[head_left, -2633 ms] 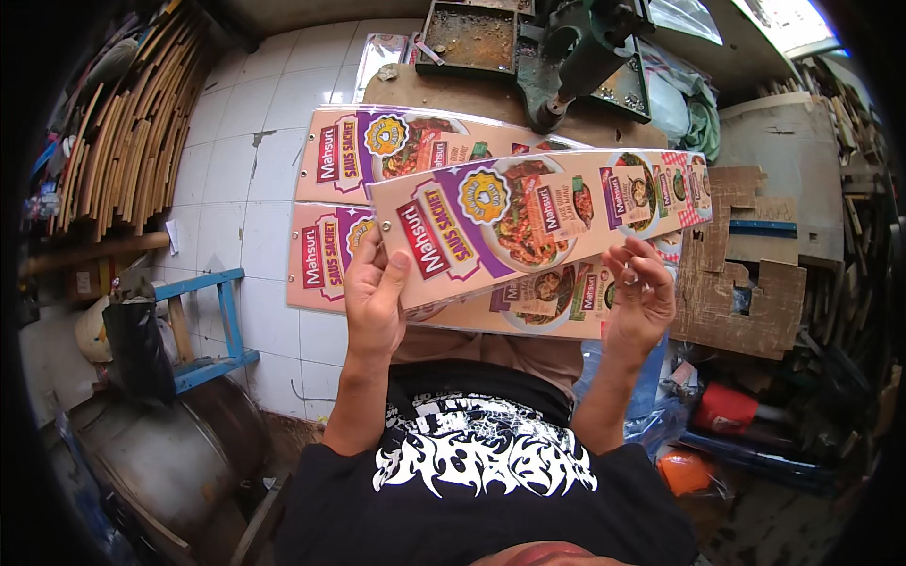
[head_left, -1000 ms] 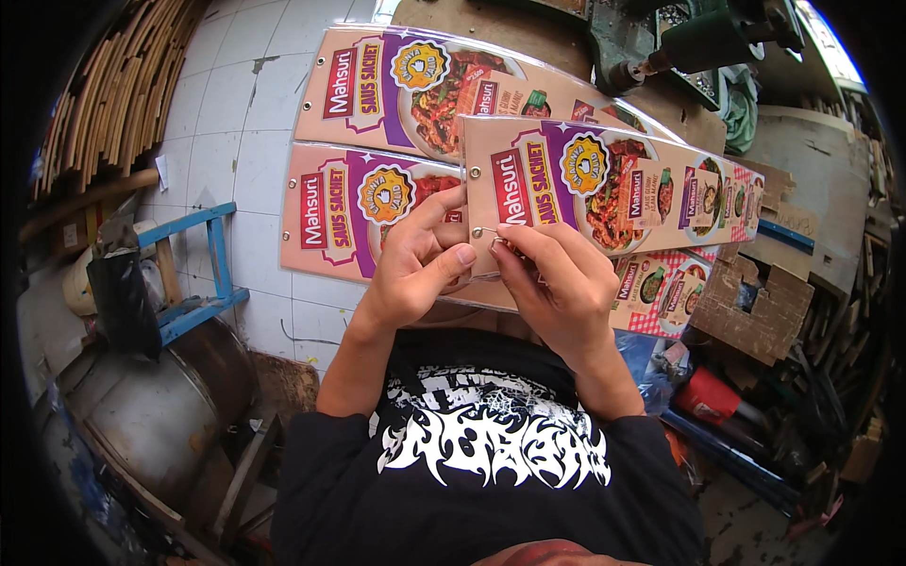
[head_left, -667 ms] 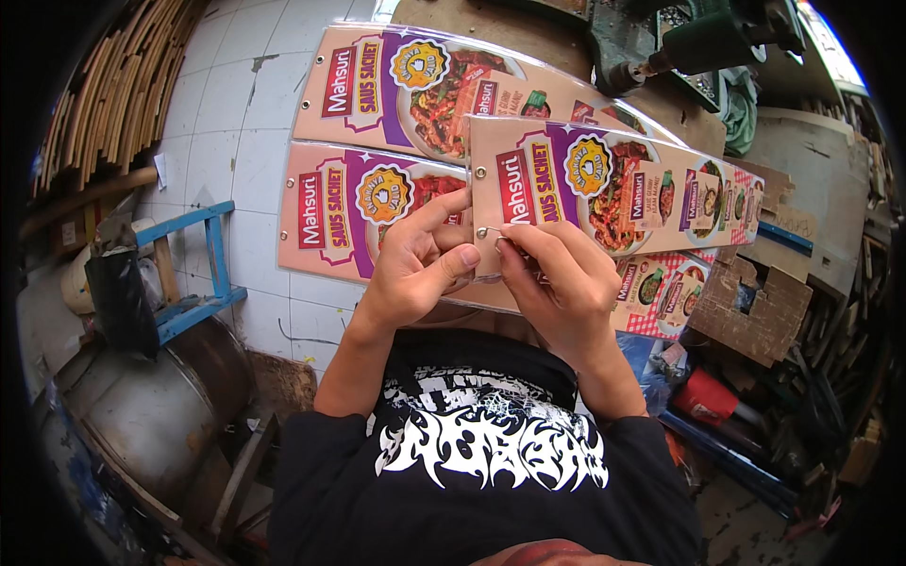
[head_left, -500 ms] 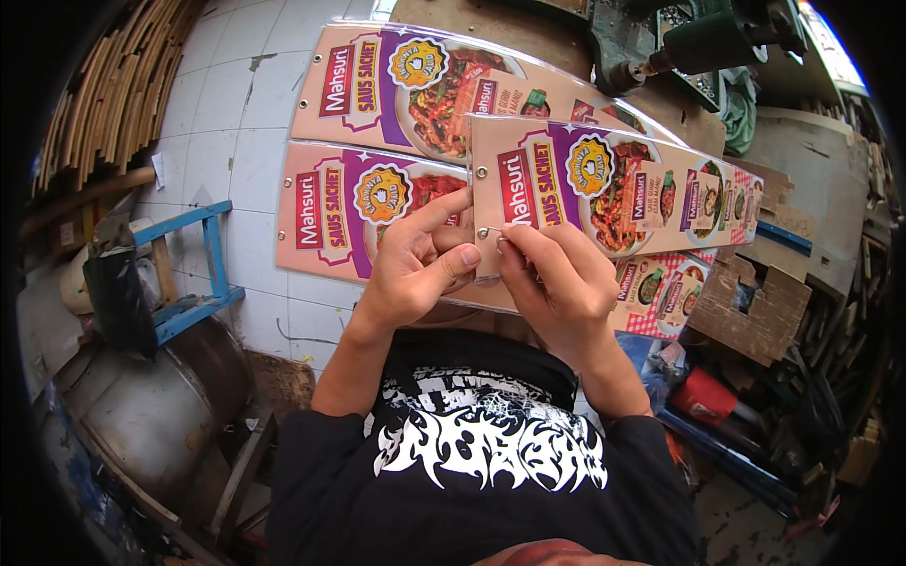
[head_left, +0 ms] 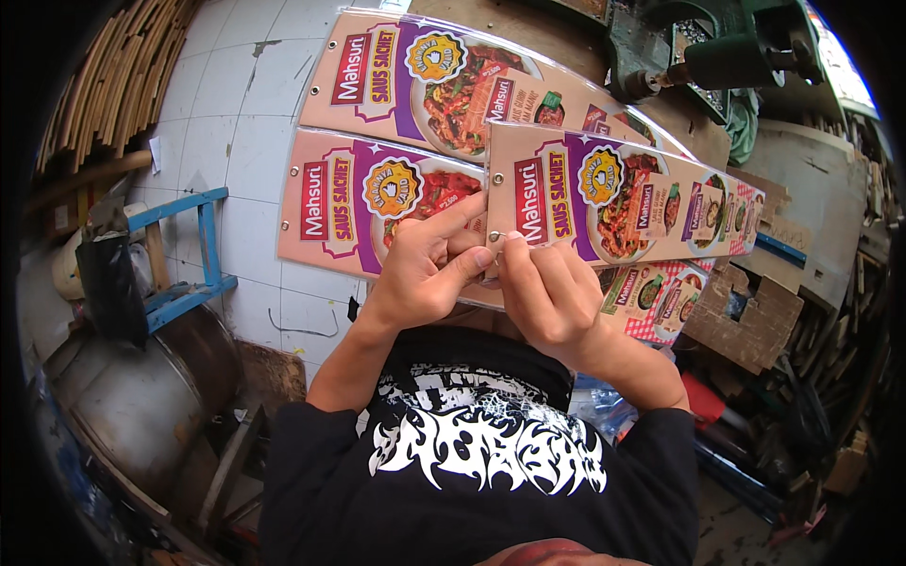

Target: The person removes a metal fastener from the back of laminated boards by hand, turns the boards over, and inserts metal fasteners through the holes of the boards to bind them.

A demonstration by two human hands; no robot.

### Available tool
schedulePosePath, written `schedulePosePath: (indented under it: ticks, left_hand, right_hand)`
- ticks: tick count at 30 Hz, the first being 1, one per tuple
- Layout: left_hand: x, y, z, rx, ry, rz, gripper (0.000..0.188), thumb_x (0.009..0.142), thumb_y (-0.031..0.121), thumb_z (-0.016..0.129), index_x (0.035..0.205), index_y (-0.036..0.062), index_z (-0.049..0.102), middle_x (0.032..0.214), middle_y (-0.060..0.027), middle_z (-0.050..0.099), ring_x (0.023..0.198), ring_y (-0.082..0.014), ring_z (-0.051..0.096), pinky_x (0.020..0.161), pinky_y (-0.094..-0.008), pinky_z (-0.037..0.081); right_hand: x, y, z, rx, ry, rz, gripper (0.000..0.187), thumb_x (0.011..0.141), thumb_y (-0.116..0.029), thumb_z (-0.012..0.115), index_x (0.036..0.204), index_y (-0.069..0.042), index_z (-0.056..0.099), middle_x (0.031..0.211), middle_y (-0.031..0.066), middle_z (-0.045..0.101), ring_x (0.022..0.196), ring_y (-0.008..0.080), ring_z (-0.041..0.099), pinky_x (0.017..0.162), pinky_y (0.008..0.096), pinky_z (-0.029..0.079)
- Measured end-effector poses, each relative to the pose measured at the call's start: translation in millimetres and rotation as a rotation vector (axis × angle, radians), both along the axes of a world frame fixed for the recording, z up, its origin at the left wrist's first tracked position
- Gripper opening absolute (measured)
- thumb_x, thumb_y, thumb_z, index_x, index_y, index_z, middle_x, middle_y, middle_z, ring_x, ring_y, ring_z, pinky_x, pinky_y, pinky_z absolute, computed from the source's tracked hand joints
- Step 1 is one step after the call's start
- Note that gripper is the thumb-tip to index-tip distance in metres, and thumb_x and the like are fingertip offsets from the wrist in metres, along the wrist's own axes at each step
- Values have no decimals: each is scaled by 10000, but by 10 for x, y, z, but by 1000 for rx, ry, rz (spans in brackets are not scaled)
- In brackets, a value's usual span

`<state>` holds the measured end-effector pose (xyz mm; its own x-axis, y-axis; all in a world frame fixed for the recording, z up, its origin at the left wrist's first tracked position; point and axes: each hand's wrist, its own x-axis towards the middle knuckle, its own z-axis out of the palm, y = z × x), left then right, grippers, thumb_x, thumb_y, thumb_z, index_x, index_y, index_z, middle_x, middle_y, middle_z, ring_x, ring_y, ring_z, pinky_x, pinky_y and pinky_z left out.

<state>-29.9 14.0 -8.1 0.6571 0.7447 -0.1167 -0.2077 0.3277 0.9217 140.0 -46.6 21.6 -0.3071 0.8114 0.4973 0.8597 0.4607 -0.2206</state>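
A long, tapering printed sign [head_left: 651,222], with food pictures under clear plastic, lies in front of me on top of similar signs. At its left end sit two metal eyelets [head_left: 498,179]. My right hand [head_left: 552,292] pinches a thin metal ring at the lower eyelet, mostly hidden by the fingertips. My left hand [head_left: 415,278] is closed at the sign's lower left corner. Its index finger lies along the edge, and its thumb tip meets the right fingertips. What lies under the left fingers is hidden. Two more signs, an upper one [head_left: 326,71] and a left one [head_left: 293,222], lie beneath.
A green drill-like machine [head_left: 727,57] stands at the back right, by a wooden work surface [head_left: 703,132]. Left are a blue frame [head_left: 209,241], a metal drum [head_left: 142,406] and stacked wooden strips [head_left: 118,80]. A broken board [head_left: 736,311] lies right, over white floor tiles [head_left: 250,316].
My left thumb has moved right, up to the right fingertips at the lower eyelet. My right fingers have closed in over the ring, which shows less now. The signs appear shifted slightly in view.
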Motion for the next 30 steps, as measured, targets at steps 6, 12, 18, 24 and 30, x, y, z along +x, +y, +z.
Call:
schedulePosePath:
  ticks: [6, 12, 18, 24, 30]
  left_hand:
    - [-11, 1, 14, 85, 32, -20, 497, 918, -86, 529, 1397, -125, 403, 919, -170, 720, 828, -123, 663, 746, -249, 527]
    - [-26, -35, 35, -67, -97, -38, 510, 921, -81, 533, 1407, -124, 383, 1043, -193, 695, 913, -152, 655, 791, -266, 520]
    - [-8, -34, 77, -99, -112, -44, 510, 933, -62, 540, 1411, -123, 375, 1140, -190, 666, 983, -176, 650, 848, -288, 517]
    - [-13, -16, 92, -130, -124, -65, 468, 932, -63, 541, 1379, -124, 419, 1156, -177, 662, 1003, -174, 649, 837, -278, 519]
    - [-18, -22, 62, -116, -88, -82, 411, 931, -69, 536, 1332, -128, 468, 1142, -169, 665, 1025, -171, 647, 838, -262, 518]
  right_hand:
    - [-19, 34, 65, -47, -35, 30, 245, 712, 15, 649, 937, 110, 629, 684, 52, 461, 565, 162, 497, 479, 280, 421]
    - [36, -9, 54, -47, 294, -20, 257, 711, 71, 727, 956, 42, 657, 684, 63, 524, 550, 190, 544, 485, 309, 444]
    - [50, -32, 113, -130, 406, -57, 257, 715, 63, 743, 957, 31, 665, 722, 88, 604, 570, 204, 581, 501, 303, 460]
    - [77, -17, 50, -46, 401, -15, 230, 728, 59, 748, 943, 32, 670, 715, 87, 609, 566, 197, 591, 487, 294, 458]
    - [22, -11, 184, -245, 567, -199, 177, 740, 43, 755, 900, 7, 688, 651, 58, 600, 511, 131, 565, 463, 252, 431]
